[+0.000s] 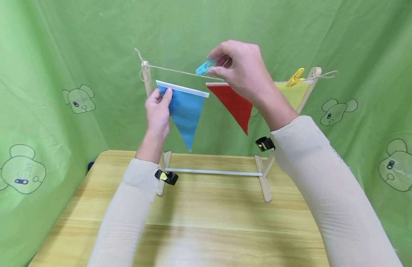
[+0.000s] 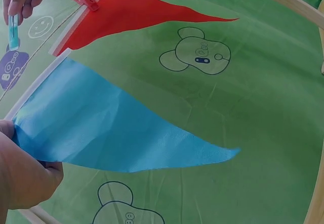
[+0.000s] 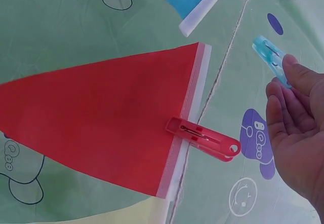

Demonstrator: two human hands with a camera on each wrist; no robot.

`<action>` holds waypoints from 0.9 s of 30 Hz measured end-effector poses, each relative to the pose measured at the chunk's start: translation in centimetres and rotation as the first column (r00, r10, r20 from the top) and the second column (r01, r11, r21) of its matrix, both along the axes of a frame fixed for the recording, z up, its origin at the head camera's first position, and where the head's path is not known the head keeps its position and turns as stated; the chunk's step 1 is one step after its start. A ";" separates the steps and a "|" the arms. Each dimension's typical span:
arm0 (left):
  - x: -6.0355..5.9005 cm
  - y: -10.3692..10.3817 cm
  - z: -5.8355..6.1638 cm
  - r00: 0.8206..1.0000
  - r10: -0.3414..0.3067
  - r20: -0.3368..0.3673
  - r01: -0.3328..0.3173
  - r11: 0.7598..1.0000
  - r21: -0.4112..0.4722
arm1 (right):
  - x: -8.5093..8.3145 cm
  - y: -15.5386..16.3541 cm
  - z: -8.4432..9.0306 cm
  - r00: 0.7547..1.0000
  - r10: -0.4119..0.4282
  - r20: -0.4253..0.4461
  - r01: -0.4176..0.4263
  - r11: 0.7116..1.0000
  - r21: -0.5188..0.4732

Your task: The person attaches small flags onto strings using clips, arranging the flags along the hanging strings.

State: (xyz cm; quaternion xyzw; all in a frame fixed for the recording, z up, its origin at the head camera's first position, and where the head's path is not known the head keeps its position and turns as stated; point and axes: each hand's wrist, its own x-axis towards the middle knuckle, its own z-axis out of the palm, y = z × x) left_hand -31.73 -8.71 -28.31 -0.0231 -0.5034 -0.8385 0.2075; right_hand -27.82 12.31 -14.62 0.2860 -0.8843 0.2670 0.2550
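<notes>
My left hand [image 1: 158,111] pinches a blue triangular pennant [image 1: 187,111] by the left end of its white top band, its point hanging down. The pennant's top edge is just below a thin string [image 1: 179,71]. Above that string, my right hand [image 1: 241,66] pinches a light-blue clothespin [image 1: 205,68] between thumb and fingers. In the right wrist view the clothespin stands apart from the string. A red pennant [image 1: 231,102] hangs to the right, fixed to the string by a red clothespin [image 3: 205,139]. Farther right, a yellow clothespin [image 1: 295,78] holds a yellow pennant [image 1: 294,94].
The string is tied between two wooden posts, the left post [image 1: 147,81] and the right post [image 1: 307,96]. A white rod [image 1: 212,172] joins their feet on the wooden table [image 1: 206,218]. A green curtain [image 1: 206,22] with printed cartoon heads surrounds the table.
</notes>
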 end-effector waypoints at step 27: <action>-0.8 0.9 1.1 0.998 0.060 -0.014 -0.059 0.998 0.033 | -2.1 -2.0 1.7 0.985 -0.115 0.127 0.099 0.987 0.130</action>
